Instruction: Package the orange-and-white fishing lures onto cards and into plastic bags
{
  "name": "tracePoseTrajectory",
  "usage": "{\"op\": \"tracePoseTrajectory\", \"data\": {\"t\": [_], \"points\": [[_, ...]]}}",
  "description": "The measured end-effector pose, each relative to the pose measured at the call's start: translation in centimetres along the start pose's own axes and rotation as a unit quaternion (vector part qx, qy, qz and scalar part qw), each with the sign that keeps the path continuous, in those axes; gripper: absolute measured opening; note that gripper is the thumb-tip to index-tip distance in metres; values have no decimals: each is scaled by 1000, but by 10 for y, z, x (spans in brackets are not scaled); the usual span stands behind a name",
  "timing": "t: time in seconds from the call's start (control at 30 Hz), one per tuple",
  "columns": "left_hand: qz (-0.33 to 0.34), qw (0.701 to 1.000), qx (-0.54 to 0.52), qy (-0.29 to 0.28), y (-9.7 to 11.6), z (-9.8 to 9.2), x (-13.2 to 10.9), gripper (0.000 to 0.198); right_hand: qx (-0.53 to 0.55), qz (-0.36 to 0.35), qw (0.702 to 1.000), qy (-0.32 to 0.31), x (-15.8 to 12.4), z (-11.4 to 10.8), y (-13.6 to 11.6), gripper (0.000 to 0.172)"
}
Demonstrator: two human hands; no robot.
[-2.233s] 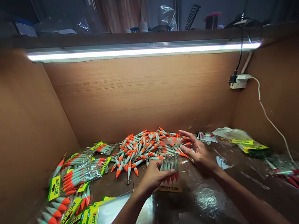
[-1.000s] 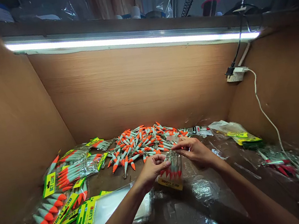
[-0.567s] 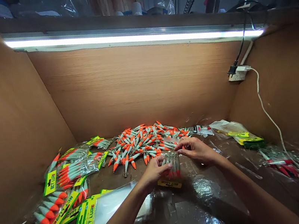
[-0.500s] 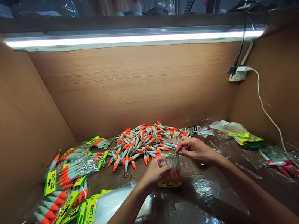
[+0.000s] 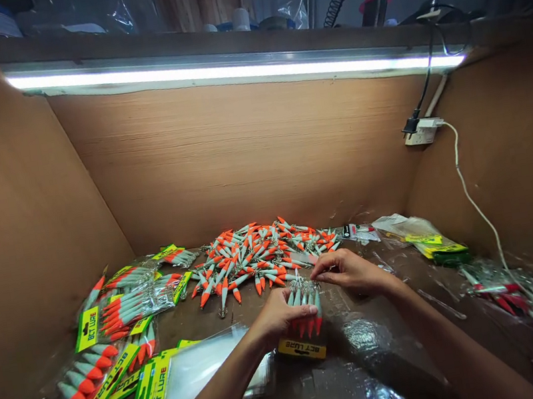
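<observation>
My left hand is closed around a clear bag of lures with a yellow BCT LURE header, held upright on the table with several grey-and-orange lures inside. My right hand pinches at the bag's top edge, where the lures' hooks stick out. Just beyond both hands lies a loose pile of grey-and-orange lures.
Filled lure packs lie at the left, more nearer me. A stack of empty bags sits under my left forearm. More packaging and red lures lie right. Brown walls enclose the table; a cable hangs right.
The bag with lures has come down a little toward me, its yellow header now facing me. My right hand moved from the loose pile to the bag's top.
</observation>
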State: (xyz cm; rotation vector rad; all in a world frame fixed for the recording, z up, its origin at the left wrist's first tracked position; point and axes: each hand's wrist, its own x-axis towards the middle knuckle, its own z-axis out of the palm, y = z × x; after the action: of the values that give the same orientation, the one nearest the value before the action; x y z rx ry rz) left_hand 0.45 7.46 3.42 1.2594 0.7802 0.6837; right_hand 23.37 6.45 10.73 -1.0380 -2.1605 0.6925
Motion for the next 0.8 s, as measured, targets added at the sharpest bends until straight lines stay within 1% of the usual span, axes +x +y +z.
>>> {"op": "tracePoseTrajectory", "data": {"t": [0.1,0.17,0.3,0.43,0.63,0.8], "points": [[-31,999,-5,-18,-1,1,-1,39,-6,-11,1000,1,0,1,-2,21],[-39,999,-12,-20,-1,2,-2,39,-9,-14,1000,-4,0,1,-3,21],[-24,999,-21,14,-3,2,0,42,-23,-14,1000,-3,-2,0,-6,20],[-11,1000,-14,19,-4,-1,3,43,-20,-15,1000,4,-2,1,-6,20],[-15,1000,1,-6,1,-7,1,50,-30,3,999,26,0,5,-7,19],[-5,999,21,-39,11,-10,-4,47,-47,-16,999,12,-1,2,-5,21]]}}
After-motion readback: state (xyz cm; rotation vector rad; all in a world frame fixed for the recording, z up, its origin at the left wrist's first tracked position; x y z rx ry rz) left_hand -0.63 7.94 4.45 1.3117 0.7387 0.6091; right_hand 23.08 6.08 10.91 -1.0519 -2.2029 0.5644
